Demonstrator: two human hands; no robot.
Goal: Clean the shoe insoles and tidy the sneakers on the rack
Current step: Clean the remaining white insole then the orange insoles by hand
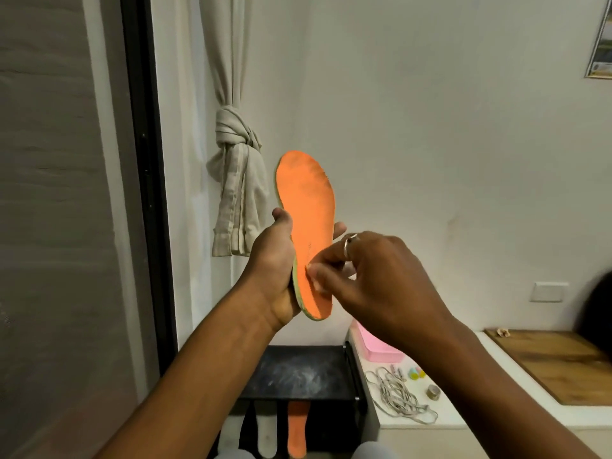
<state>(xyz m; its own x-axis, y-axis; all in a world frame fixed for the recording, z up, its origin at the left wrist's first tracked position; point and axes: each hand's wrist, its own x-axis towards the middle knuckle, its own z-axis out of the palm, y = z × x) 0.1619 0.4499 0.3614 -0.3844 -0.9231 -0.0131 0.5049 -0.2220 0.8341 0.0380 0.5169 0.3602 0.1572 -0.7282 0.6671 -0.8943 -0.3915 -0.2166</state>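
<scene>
Hands are meeting at mid-height in front of the wall. The left hand is gripping an orange insole around its narrow middle, thumb on the left edge and fingertips showing past the right edge, holding it upright with the toe end on top. The right hand, wearing a ring, is pressing its bunched fingertips against the orange face near the heel; whether they are pinching anything small there I cannot tell.

Nearest, at the bottom edge, three loose insoles, two pale and one orange, are poking out from under the dusty top of a black rack. Just right of the rack, a white surface is carrying a tangle of grey laces, a pink box and, further right, a wooden board.

Farther back, a knotted beige curtain is hanging left of the insole beside a dark door frame, and a wall socket is sitting on the pale wall at right.
</scene>
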